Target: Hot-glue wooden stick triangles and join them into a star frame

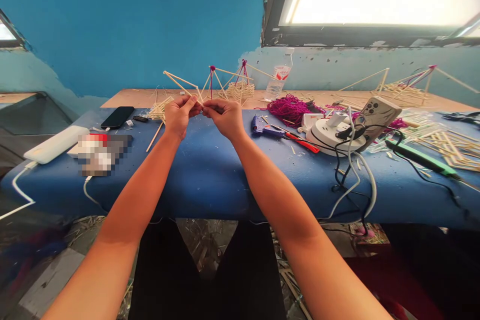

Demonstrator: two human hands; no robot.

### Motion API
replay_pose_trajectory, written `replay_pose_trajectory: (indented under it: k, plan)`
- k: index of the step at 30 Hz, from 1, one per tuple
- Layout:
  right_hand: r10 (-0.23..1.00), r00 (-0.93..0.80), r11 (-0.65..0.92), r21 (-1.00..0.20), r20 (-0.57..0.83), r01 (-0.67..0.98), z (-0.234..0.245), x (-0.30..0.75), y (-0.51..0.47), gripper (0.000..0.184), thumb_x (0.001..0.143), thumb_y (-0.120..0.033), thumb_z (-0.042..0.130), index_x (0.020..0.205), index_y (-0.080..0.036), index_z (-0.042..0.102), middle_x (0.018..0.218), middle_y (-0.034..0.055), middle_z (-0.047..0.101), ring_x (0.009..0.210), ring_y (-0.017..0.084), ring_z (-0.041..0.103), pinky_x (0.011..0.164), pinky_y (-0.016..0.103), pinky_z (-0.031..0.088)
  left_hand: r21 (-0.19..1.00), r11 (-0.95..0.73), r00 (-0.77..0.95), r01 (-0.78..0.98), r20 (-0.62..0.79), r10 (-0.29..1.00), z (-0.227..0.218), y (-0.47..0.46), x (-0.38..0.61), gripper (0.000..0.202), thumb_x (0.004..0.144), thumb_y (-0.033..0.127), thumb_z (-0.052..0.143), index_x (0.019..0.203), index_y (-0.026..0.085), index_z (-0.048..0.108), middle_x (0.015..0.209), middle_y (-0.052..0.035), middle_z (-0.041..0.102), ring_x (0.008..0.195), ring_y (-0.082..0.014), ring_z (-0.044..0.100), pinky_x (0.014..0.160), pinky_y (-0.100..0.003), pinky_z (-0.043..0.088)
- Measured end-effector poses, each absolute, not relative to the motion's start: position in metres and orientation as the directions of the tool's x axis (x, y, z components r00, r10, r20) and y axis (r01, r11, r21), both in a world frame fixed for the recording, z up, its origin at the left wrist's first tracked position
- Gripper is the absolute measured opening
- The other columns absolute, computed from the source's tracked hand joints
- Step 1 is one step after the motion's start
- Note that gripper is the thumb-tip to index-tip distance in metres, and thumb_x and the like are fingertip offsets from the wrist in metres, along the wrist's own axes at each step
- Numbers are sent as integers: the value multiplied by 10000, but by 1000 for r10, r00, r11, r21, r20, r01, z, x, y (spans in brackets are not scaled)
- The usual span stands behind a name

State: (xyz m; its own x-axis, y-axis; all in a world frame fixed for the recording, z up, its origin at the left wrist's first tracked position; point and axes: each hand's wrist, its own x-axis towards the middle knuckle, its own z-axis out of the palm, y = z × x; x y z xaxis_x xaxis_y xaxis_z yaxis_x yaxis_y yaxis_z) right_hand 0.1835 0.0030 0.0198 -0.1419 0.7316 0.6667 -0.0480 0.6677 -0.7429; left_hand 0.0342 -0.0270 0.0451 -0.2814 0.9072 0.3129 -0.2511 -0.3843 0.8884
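Note:
Up above the table, in the middle of the head view, both my hands work on a small frame of thin wooden sticks. My left hand pinches the frame between thumb and fingers, and its sticks rise to a point at the upper left. Close beside it, my right hand has its fingers pressed together at the lower corner of the same frame. The fingers hide the exact joint there. Behind the hands stand stick structures with purple yarn knots at their tops.
To the right lie a purple yarn heap, a blue glue gun, red-handled cutters and a white power hub with trailing cables and a phone. A bottle stands behind. A black phone and white power strip lie left.

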Motion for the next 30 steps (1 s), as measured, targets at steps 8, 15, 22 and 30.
replay_pose_trajectory:
  k: [8,15,22,30]
  plan:
    - [719,-141,685,-728,680,-24,20,183,0,237,836,-359,814,1047,-256,847,922,24,850,846,203,802,852,365,655,887,-395,-297,-239,321,899,47,-28,35,171,875,291,912,812,189,790,710,-7,746,657,-115,728,704,-220,600]
    - [650,-116,759,-636,751,140,19,186,-4,123,892,-310,738,869,-255,845,831,12,812,772,197,739,811,357,606,887,-401,-270,-229,338,902,44,-28,35,151,891,247,885,791,178,795,716,-11,752,626,-105,703,681,-223,591]
    - [708,-131,705,-706,694,72,19,182,-4,293,833,-251,778,1126,-253,773,918,7,830,840,186,788,847,334,648,895,-392,-291,-212,325,900,45,-28,34,155,882,271,903,822,179,793,730,-11,758,638,-117,717,728,-245,601]
    - [745,-87,657,-750,661,-77,19,180,3,326,816,-329,841,1071,-241,659,891,10,814,821,173,801,813,319,656,882,-413,-290,-225,344,893,48,-30,34,156,876,283,910,870,165,808,754,-18,769,695,-129,760,776,-254,627]
